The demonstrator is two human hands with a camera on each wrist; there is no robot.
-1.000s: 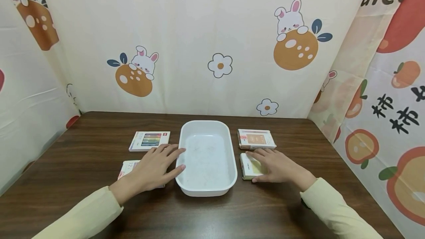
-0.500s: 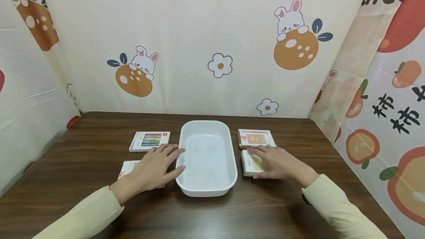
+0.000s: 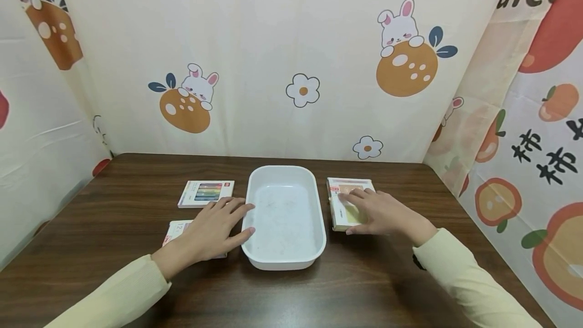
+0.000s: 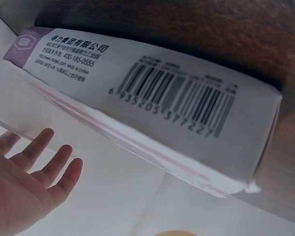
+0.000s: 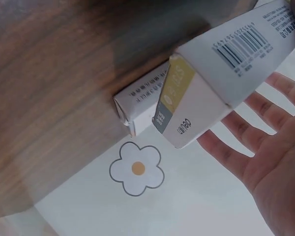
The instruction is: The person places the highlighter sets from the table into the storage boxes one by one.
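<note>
A flat white box with a pale yellow panel (image 3: 338, 220) is held at its edges by my right hand (image 3: 381, 215). In the right wrist view, the thumb is at its upper right corner and the fingers (image 5: 221, 150) are behind it. This box overlaps the front of a white box with a tan panel (image 3: 355, 182). My left hand (image 3: 207, 237) rests with spread fingers at the left rim of a white rectangular tray (image 3: 284, 262). Beneath that hand lies a white box with purple ends (image 4: 137, 98), partly hidden in the head view.
A white box picturing coloured sticks (image 3: 200, 201) lies back left of the tray. The dark wooden table (image 3: 282, 297) ends at a printed cloth backdrop (image 3: 255, 115), with more cloth along both sides.
My right hand has moved away from me with the yellow-panelled box, which now covers part of the tan-panelled box. My left hand and the tray have stayed put.
</note>
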